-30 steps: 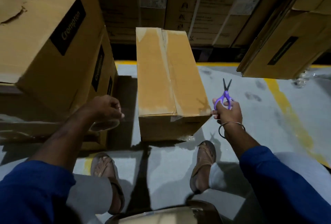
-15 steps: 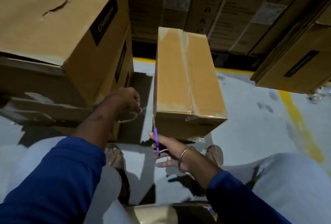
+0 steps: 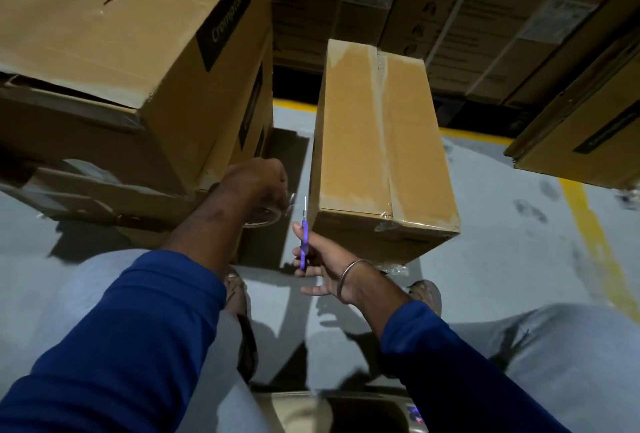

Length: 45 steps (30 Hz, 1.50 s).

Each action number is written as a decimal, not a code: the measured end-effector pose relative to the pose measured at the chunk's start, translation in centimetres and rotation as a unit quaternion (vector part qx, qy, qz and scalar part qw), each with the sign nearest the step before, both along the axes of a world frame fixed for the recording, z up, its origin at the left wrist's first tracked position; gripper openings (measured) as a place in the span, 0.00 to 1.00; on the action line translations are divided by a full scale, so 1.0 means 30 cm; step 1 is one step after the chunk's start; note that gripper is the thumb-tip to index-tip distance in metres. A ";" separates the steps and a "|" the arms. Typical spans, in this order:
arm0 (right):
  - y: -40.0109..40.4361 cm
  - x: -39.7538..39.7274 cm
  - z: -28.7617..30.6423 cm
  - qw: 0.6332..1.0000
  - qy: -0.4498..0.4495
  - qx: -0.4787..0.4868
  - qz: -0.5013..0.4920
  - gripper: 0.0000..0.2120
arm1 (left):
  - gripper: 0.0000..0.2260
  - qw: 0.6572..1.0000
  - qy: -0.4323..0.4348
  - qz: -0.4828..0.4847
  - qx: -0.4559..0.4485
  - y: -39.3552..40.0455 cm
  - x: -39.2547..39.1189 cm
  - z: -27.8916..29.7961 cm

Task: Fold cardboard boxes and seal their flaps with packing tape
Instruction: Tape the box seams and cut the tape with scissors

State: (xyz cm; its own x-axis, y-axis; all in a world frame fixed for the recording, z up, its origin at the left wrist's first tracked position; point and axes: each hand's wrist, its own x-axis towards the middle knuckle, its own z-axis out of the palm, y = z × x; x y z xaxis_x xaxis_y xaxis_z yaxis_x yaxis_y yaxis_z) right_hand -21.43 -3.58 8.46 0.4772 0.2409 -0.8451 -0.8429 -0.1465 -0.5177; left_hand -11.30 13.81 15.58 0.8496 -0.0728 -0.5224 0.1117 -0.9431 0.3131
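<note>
The sealed cardboard box (image 3: pixel 377 155) is standing on the grey floor (image 3: pixel 502 259) directly ahead of the person, its top flaps closed and a strip of clear packing tape (image 3: pixel 382 127) running along the centre seam and over the near edge. The left hand (image 3: pixel 256 183) is hovering just left of the box, its grip curled round a roll of clear tape (image 3: pixel 265 217); fingers are clamped on the roll's rim. The right hand (image 3: pixel 322 266) is sitting below the box's near left corner, its grip closed on purple-handled scissors (image 3: pixel 304 245), blades pointing up and lying close together beside the box's corner; whether they touch the box cannot be told. A metal bangle (image 3: pixel 346 280) is circling the right wrist. To the left, a larger printed carton (image 3: pixel 138 51) is resting on flattened cardboard. Stacked cartons (image 3: pixel 467 16) are lining the back, and a yellow floor line (image 3: pixel 592 235) is running along the right.
</note>
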 end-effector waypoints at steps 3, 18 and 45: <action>-0.006 -0.002 -0.014 1.000 -0.019 -0.009 0.003 0.32 | 0.13 1.000 0.002 0.001 0.003 -0.001 0.000 0.004; 0.012 0.010 0.004 0.997 -0.078 -0.017 -0.020 0.25 | 0.12 1.000 -0.004 0.009 0.014 -0.008 -0.008 0.026; 0.072 0.047 0.007 0.997 -0.023 -0.001 -0.076 0.24 | 0.14 0.998 0.015 -0.008 0.057 -0.002 0.007 0.053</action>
State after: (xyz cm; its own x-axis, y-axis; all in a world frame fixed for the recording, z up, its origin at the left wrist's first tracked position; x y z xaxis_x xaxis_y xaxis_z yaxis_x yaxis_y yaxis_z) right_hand -20.03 -1.43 8.68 0.5458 0.1621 -0.8221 -0.8311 -0.0204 -0.5558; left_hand -11.08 13.76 17.16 0.8328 -0.0255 -0.5530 0.1035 -0.9741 0.2008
